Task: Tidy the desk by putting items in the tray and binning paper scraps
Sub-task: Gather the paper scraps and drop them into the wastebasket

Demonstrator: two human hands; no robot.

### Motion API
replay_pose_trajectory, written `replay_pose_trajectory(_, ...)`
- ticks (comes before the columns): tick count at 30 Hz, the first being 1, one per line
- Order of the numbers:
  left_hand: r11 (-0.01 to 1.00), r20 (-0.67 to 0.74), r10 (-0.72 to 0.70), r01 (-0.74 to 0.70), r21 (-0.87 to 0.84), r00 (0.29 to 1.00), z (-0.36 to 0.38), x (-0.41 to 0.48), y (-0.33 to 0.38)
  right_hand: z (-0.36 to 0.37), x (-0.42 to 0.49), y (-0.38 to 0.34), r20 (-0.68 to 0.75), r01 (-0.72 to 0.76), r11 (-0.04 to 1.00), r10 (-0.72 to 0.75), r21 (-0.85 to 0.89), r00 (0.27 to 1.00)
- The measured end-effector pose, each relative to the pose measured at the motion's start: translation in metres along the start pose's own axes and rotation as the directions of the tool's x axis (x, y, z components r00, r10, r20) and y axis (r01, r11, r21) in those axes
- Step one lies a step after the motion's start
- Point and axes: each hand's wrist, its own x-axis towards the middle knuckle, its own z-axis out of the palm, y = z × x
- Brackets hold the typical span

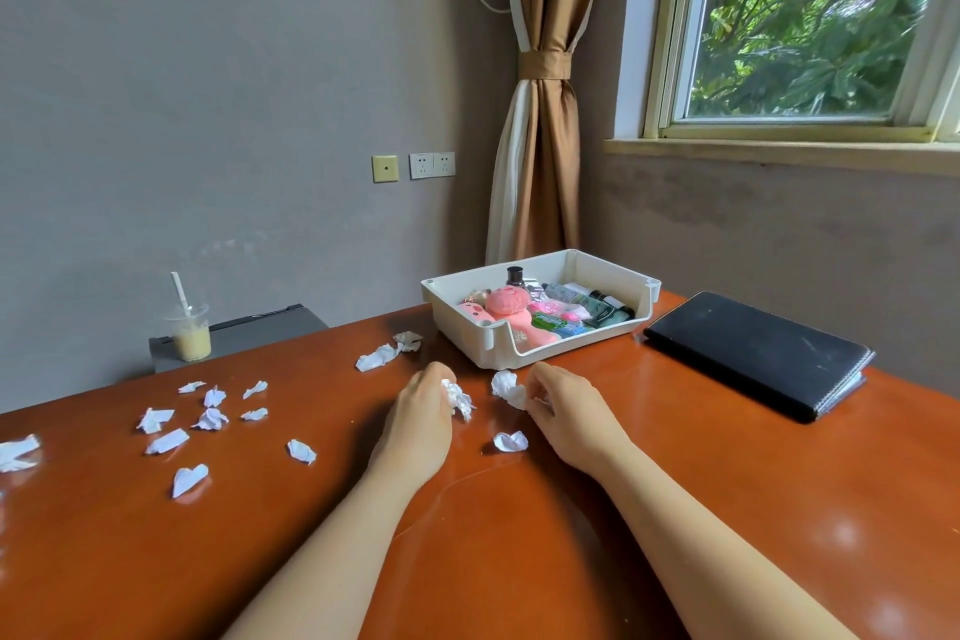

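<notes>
A person is stretching two bare arms across a glossy red-brown desk (675, 509). The left hand (423, 413) is curling its fingers around a crumpled scrap (458, 398) of white paper, which is poking out past the fingertips. The right hand (569, 411) is bending its fingers inward and appears to be pinching the edge of a second scrap (506, 387), which is resting on the wood just in front of the white tray (519, 353). A third scrap (510, 441) is lying between the two hands, untouched. Two more pieces (387, 354) are sitting near the tray's left corner, and loose scraps (208, 418) are lying scattered over the desk's left side. The tray is holding a pink toy (506, 303) and small bottles (597, 307). A black notebook (758, 353) is lying to its right, and a drink cup (188, 335) with a straw is standing on a grey unit (249, 333) beyond the desk. No bin is showing.

The step in hand looks like gathering paper. Doing it well probably means closing each hand fully so nothing is slipping out, collecting the near pieces before going for the far scatter, and steering clear of the tray so no scrap is dropping among the tidied items.
</notes>
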Motion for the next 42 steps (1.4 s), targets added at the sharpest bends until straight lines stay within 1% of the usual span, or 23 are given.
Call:
replay_pose_trajectory(2,1.000,-0.020,0.016,-0.016,0.002,1.000,0.000,0.001,-0.001,0.000,-0.001,-0.001,-0.013,-0.020,0.999,0.020,-0.035,1.000)
replay_pose_trajectory(5,0.995,-0.053,0.028,-0.033,-0.089,0.998,-0.001,0.001,-0.003,-0.001,-0.002,0.000,-0.061,-0.069,0.996,0.066,-0.050,0.996)
replay_pose_trajectory(8,0.993,-0.077,0.018,-0.027,-0.119,0.997,-0.001,0.001,-0.004,-0.002,-0.003,0.001,-0.126,-0.108,0.994,0.111,0.035,0.986)
replay_pose_trajectory(13,0.987,-0.136,-0.020,-0.003,-0.163,0.990,-0.005,-0.003,0.001,-0.010,-0.004,0.002,-0.244,-0.172,0.970,0.212,0.175,0.946)
replay_pose_trajectory(16,0.983,-0.167,-0.012,-0.019,-0.185,0.986,-0.010,-0.010,0.004,-0.015,-0.007,0.000,-0.251,-0.186,0.955,0.243,0.230,0.937)
replay_pose_trajectory(19,0.988,-0.171,0.006,-0.032,-0.154,0.985,-0.016,-0.016,0.006,-0.020,-0.011,-0.001,-0.245,-0.206,0.925,0.291,0.320,0.925)
replay_pose_trajectory(23,0.983,-0.101,0.032,-0.050,-0.177,0.994,-0.028,-0.023,0.022,-0.039,-0.021,-0.004,-0.288,-0.164,0.913,0.283,0.373,0.915)
replay_pose_trajectory(26,0.959,-0.008,0.092,-0.090,-0.269,0.996,-0.038,-0.034,0.045,-0.063,-0.030,-0.006,-0.291,-0.129,0.910,0.257,0.394,0.922)
replay_pose_trajectory(29,0.915,0.049,0.160,-0.130,-0.382,0.986,-0.047,-0.047,0.072,-0.089,-0.039,-0.009,-0.295,-0.107,0.901,0.247,0.420,0.923)
replay_pose_trajectory(33,0.884,0.078,0.290,-0.236,-0.403,0.954,-0.052,-0.066,0.108,-0.121,-0.063,-0.011,-0.284,-0.122,0.895,0.261,0.428,0.922)
replay_pose_trajectory(38,0.837,0.157,0.375,-0.261,-0.481,0.914,-0.042,-0.099,0.149,-0.156,-0.110,-0.005,-0.273,-0.137,0.840,0.318,0.525,0.908)
replay_pose_trajectory(42,0.820,0.234,0.444,-0.287,-0.495,0.865,-0.022,-0.134,0.182,-0.180,-0.159,0.009,-0.235,-0.177,0.797,0.370,0.577,0.899)
